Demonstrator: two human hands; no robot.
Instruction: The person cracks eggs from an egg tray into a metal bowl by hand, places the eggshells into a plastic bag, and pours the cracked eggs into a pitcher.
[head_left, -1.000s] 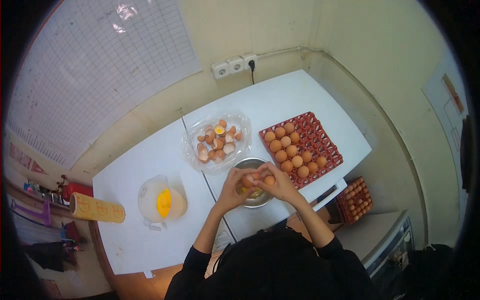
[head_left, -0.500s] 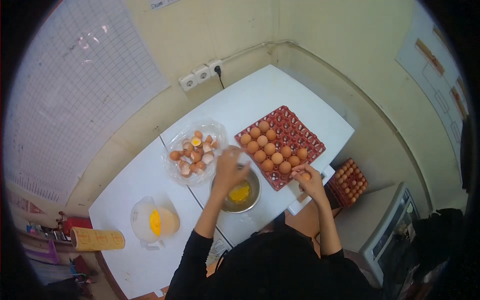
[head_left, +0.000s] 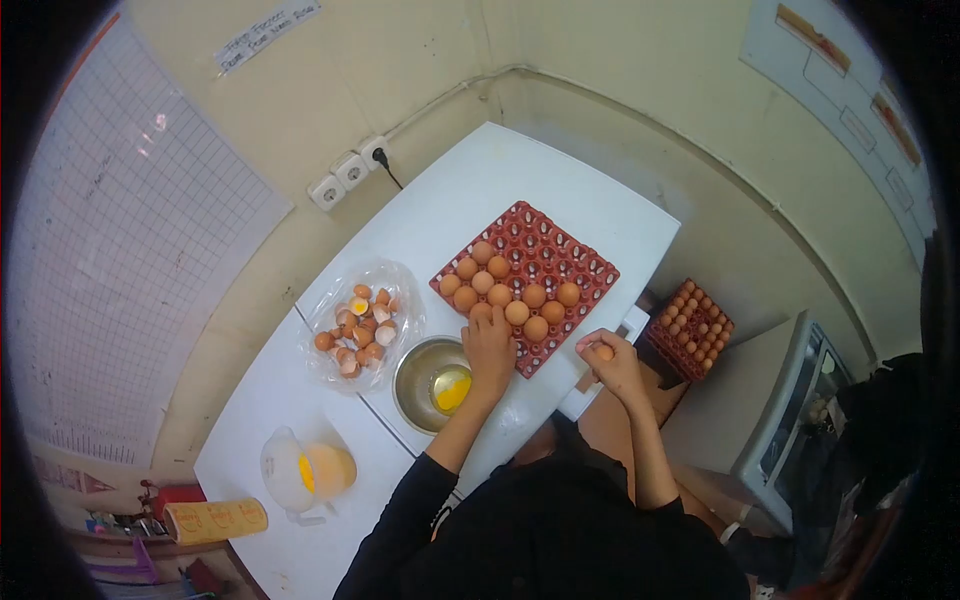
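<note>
Left hand [head_left: 490, 352]: fingers part open on tray egg [head_left: 479, 310]; right hand [head_left: 619, 372]: gripping second egg [head_left: 604, 352]

Soft, even indoor light of middling brightness falls over the white tabletop [head_left: 400, 250], with its source out of view. Small white glare spots sit on the gridded wall sheet [head_left: 140, 220], and a gleam shows on the metal bowl [head_left: 402, 392]. Shadows are faint. The wide lens bends straight edges, black fills the corners, and fine print on the yellow roll [head_left: 216, 521] looks soft.
</note>
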